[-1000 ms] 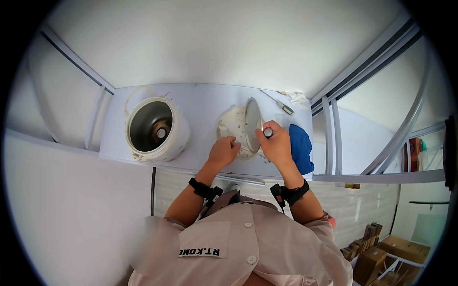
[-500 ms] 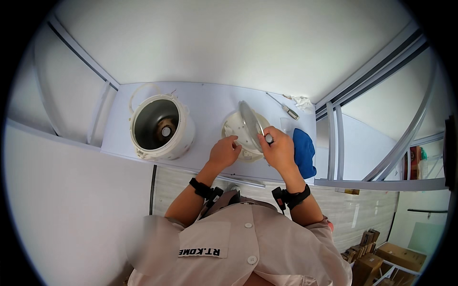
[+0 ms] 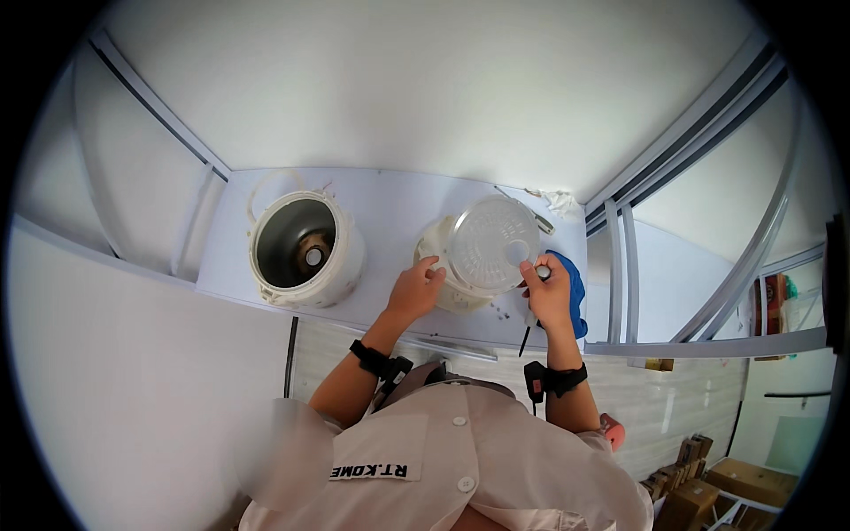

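Note:
Face up to me, a round translucent-looking disc [image 3: 494, 239] with a pattern of small slots is tilted over the cream rice cooker lid [image 3: 460, 299]. My right hand [image 3: 551, 296] is closed on the disc's near right edge. The same hand also grips a screwdriver [image 3: 528, 329], its dark shaft pointing down toward me. At the lid's left edge rests my left hand [image 3: 414, 289], fingers curled against the rim. Much of the lid is hidden beneath the disc. Several small dark screws [image 3: 501, 312] lie just right of the lid on the table.
A white rice cooker body [image 3: 345, 265] with a dark bare interior stands at the left of the table [image 3: 387, 212]. A blue cloth [image 3: 575, 292] lies by my right hand. Another screwdriver [image 3: 543, 223] and crumpled white tissue [image 3: 560, 203] are at the back right.
The disc has swung from nearly edge-on to facing me and shifted right, away from the lid's middle. My right hand moved right and nearer me with it. My left hand has stayed at the lid.

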Demonstrator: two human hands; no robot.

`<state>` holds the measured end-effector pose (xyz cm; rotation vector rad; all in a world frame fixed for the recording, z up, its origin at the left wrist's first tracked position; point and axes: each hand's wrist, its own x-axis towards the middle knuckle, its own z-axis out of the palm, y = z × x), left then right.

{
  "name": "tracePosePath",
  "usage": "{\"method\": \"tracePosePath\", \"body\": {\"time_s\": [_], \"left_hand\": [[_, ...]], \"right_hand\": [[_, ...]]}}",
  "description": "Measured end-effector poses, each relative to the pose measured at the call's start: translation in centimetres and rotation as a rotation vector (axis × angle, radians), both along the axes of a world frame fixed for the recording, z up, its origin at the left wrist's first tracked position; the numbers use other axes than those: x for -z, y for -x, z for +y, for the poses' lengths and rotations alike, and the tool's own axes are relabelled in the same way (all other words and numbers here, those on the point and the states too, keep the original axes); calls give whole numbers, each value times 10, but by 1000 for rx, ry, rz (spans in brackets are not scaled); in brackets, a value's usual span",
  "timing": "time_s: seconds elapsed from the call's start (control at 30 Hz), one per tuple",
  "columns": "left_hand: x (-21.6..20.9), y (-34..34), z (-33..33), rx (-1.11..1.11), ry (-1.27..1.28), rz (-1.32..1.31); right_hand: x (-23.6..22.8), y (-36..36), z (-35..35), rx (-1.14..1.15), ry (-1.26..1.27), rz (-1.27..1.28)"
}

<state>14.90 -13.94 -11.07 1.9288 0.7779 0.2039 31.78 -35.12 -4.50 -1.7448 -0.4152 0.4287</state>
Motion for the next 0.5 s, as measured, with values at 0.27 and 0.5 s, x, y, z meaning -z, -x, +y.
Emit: {"method": "tracePosePath", "body": {"time_s": [0.27,0.5], "left_hand": [[-17,-2,-3,-131,322,-21],[-31,6,-7,-115,419,-388]], "right_hand": [[23,2,-17,-86,-60,254],[30,1,-15,-137,72,154]]}}
